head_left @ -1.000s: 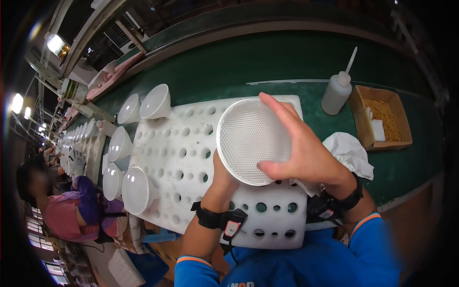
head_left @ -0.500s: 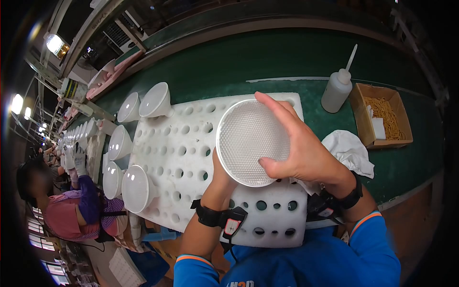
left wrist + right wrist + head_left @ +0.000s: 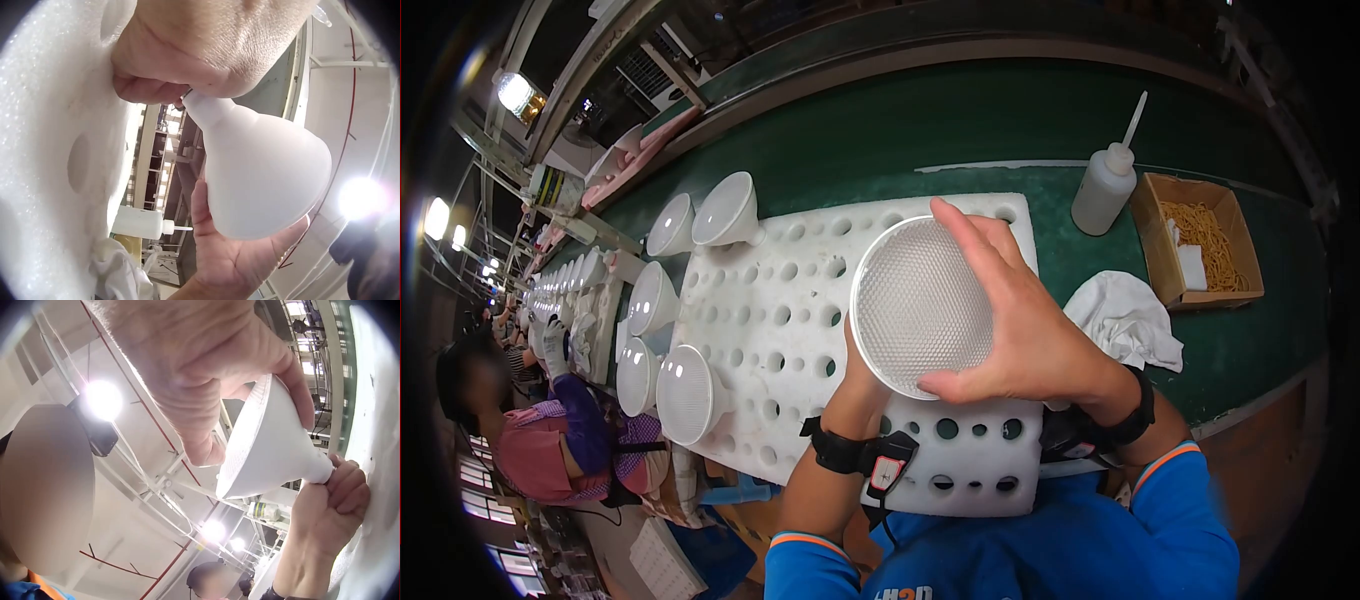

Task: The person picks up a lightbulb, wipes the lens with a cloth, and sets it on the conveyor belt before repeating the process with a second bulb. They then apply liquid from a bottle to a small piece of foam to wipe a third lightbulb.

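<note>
A white reflector lamp [image 3: 922,308] with a honeycomb-textured face is held up over the white foam board [image 3: 740,310]. My right hand [image 3: 1025,325] grips its wide rim from the right, thumb at the lower edge and fingers over the top. Underneath, my left hand [image 3: 865,380] is mostly hidden by the lamp in the head view. The left wrist view shows my left hand [image 3: 200,47] pinching the narrow base of the lamp [image 3: 265,169]. From the right wrist view, my left hand [image 3: 334,503] has curled fingers round that base, and my right hand [image 3: 212,369] spans the rim.
Several similar lamps [image 3: 685,395] stand left of and along the board's left edge. A squeeze bottle [image 3: 1104,190], a carton of rubber bands [image 3: 1190,275] and a white cloth [image 3: 1125,315] lie to the right on the green table [image 3: 1000,120]. Another person [image 3: 540,450] sits at the left.
My right hand has slid slightly down and left around the rim, its thumb now nearer the bottom. The lamp has shifted slightly downward. My left hand keeps its place beneath.
</note>
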A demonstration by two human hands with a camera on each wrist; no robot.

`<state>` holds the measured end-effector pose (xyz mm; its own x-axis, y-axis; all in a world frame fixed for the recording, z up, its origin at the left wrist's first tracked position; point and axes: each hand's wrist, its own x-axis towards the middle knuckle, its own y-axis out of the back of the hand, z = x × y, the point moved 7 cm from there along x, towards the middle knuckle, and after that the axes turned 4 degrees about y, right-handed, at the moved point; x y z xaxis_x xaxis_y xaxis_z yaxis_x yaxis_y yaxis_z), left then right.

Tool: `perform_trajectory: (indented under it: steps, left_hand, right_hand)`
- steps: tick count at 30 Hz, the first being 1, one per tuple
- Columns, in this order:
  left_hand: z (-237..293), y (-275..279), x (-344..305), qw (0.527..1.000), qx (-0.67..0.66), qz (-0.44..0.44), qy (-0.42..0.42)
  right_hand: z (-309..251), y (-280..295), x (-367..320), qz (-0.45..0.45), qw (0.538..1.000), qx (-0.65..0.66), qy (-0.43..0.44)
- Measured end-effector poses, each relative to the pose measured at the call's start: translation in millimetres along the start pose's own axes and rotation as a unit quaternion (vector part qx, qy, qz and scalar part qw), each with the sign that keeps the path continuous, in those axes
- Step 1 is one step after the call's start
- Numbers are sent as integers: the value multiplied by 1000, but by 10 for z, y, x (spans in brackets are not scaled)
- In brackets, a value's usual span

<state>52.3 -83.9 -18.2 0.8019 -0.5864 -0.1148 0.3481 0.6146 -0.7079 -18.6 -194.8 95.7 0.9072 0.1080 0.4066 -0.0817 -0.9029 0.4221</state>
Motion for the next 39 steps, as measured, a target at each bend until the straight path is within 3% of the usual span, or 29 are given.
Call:
perform_trajectory:
  steps: [3,9,15,27,33,39]
  left_hand:
    - [-13,96,37,997,66,14,-23]
    - [2,23,0,1000,0,1,-1]
    - [-14,84,36,999,34,9,-16]
    - [-30,54,20,1000,-28,3,14]
    - [-9,88,31,999,41,4,-19]
    - [-25,-46,-12,996,29,-84,-10]
  right_hand:
    - [38,7,27,-7,1000,25,-13]
    - [22,-14,-1,-6,1000,17,1]
    - [102,-6,42,-25,999,42,-11]
    - [44,-20,21,-20,999,23,14]
    - [84,-21,36,-22,999,32,-1]
    - [-30,-46,-20,-15,999,-38,10]
